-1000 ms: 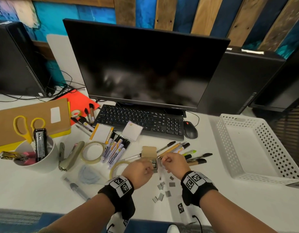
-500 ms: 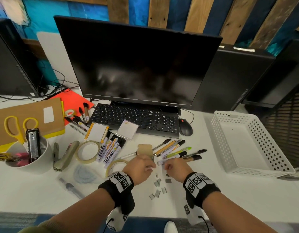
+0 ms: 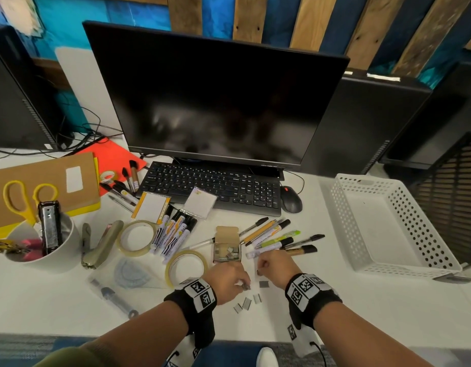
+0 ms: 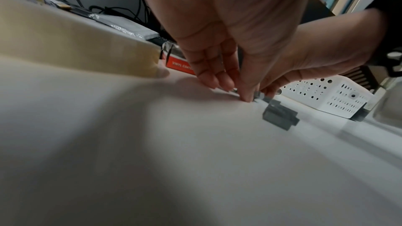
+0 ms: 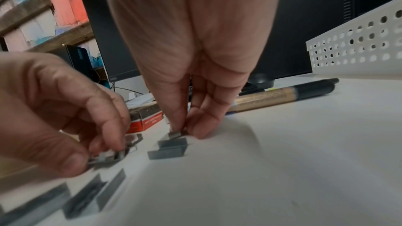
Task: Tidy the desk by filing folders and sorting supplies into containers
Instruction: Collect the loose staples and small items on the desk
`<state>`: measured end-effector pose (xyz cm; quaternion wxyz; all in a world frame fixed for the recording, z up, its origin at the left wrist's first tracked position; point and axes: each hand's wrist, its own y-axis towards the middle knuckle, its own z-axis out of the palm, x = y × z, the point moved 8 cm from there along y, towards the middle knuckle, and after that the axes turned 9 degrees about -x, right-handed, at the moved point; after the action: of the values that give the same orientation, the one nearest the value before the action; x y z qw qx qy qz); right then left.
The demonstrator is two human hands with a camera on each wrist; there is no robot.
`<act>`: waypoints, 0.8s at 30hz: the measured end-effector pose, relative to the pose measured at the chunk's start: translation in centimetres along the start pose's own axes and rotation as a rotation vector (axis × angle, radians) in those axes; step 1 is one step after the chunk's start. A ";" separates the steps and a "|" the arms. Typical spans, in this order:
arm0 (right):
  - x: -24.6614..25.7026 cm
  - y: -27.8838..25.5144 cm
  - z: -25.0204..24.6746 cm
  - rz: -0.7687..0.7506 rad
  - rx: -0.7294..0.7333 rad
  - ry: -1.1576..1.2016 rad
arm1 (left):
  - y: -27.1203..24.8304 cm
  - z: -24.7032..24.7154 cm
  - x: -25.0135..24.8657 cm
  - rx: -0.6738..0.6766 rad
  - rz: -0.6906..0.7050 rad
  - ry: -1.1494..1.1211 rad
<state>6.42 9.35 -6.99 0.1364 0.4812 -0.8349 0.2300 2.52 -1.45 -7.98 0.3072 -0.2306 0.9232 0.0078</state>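
Note:
A small open staple box (image 3: 227, 251) lies on the white desk with staple strips inside. Loose grey staple strips (image 3: 247, 303) are scattered on the desk just in front of it. My left hand (image 3: 243, 285) is down on the desk and pinches a staple strip (image 5: 108, 156) between thumb and fingers. To its right, my right hand (image 3: 259, 270) pinches another small staple strip (image 5: 176, 133) at the desk surface. One more strip (image 5: 169, 149) lies between the two hands. The box side shows red (image 4: 178, 64) in the left wrist view.
Pens and markers (image 3: 279, 238) lie beyond my right hand, tape rolls (image 3: 186, 266) and packed markers (image 3: 173, 233) to the left. A white mug (image 3: 54, 255) holds scissors and a stapler. A white perforated basket (image 3: 343, 223) stands right. Keyboard (image 3: 215, 186), mouse, monitor and folders (image 3: 43, 178) sit behind.
Both hands have drawn back from the staple box toward me and come down on the loose strips, each pinching one.

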 end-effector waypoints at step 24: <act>1.1 1.7 -0.6 0.076 -0.093 0.416 | 0.6 -5.9 3.8 -0.354 -0.153 0.180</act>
<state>4.40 9.54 -6.38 0.3192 0.3848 -0.8159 0.2903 -3.73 -3.43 -5.46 0.1780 -0.3502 0.9109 0.1261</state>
